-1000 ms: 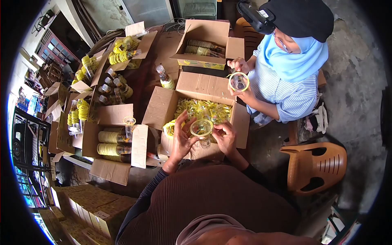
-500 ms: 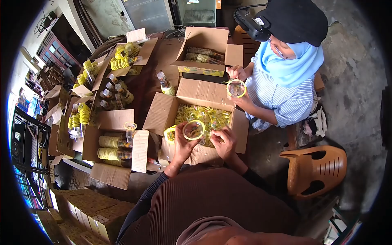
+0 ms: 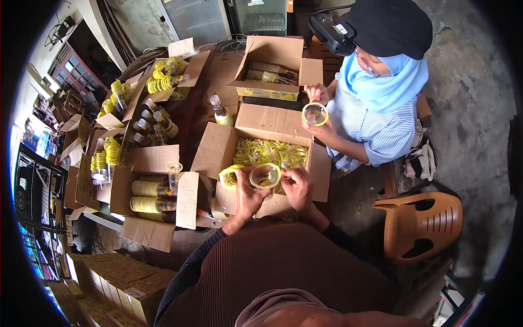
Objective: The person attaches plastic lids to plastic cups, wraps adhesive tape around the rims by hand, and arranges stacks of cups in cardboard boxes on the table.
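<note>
Dark table (image 3: 186, 117), grey floor (image 3: 471, 163). Yellow-rimmed clear cup (image 3: 265, 176): held above open carton's (image 3: 211, 151) near side by curled left fingers (image 3: 243, 181); right fingers (image 3: 292, 182), bunched, hold unclear, brought nearer its rim since earlier.

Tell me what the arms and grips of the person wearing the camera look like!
The left grip and right grip are bare, with no gloves showing. The left sleeve looks dark navy and the right sleeve nearly black. Both stop short of the grips. I can't spot any cables or markings on them.
</note>
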The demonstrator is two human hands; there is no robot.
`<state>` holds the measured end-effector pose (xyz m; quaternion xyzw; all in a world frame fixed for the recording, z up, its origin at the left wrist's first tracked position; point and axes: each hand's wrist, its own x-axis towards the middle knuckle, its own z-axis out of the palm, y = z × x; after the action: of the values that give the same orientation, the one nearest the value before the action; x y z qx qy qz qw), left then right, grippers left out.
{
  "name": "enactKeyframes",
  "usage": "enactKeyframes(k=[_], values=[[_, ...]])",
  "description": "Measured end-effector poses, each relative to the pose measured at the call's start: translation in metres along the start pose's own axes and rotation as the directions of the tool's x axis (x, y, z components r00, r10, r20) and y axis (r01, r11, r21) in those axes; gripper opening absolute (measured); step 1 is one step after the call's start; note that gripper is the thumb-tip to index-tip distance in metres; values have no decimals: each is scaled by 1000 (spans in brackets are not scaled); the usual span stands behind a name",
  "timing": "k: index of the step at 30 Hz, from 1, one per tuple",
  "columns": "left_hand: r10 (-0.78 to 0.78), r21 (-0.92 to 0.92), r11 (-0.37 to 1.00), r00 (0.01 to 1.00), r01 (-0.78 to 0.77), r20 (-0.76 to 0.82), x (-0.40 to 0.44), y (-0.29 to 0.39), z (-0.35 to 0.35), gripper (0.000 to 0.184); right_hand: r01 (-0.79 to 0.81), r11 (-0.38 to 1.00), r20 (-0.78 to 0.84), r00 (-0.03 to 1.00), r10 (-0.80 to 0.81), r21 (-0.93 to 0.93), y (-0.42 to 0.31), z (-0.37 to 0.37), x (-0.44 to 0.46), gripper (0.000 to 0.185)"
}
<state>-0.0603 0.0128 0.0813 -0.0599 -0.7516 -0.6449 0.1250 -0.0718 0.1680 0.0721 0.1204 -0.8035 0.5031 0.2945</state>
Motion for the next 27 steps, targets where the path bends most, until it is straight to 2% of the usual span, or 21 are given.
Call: enactKeyframes(k=[1,3,5,7,9,11,12,15,17,19,23,24,27], values=[[51,0,999,998,-51,20,-3,-1,1,67,-1,1000,1,1000,1,1,2,0,-3,20],[51,49,997,999,-52,12,0,2,-2,67,-92,992,-19,995,94,91,4,-2,-5,20],[105,120,987,994,-104,-1,5,6,-9,66,-66,995,-11,998,67,73,-1,-8,-6,21],[104,152,983,995,-101,-9,5,3,-14,67,107,993,26,994,-106,-46,-8,-14,-7,21],[45,101,994,999,-47,30,4,0,-14,67,124,991,32,992,-123,-57,-8,-13,-8,17],[41,30,999,997,-43,62,1,-4,-11,67,156,975,43,988,-151,-161,-8,-12,-5,14],[43,-40,998,995,-39,87,0,-6,-10,67,94,986,65,994,-86,-137,-9,-14,-3,12],[23,-89,996,987,-9,161,-2,-12,-9,67,7,997,84,996,0,-81,6,-9,-3,13],[42,-78,997,985,-29,168,0,-12,-10,69,-34,997,108,993,41,-68,11,-14,-5,13],[36,-127,992,989,-18,141,-1,-10,-12,71,-144,990,132,981,143,2,20,-16,-10,12],[52,-261,965,982,-2,184,-3,-15,-15,74,-230,972,198,952,235,-52,44,-37,-25,11],[69,-243,970,981,-23,183,-5,-15,-16,74,-265,963,207,941,267,-39,51,-45,-30,11],[63,-219,975,978,-18,200,-9,-16,-20,74,-329,943,127,935,332,-49,63,-72,-47,11]])
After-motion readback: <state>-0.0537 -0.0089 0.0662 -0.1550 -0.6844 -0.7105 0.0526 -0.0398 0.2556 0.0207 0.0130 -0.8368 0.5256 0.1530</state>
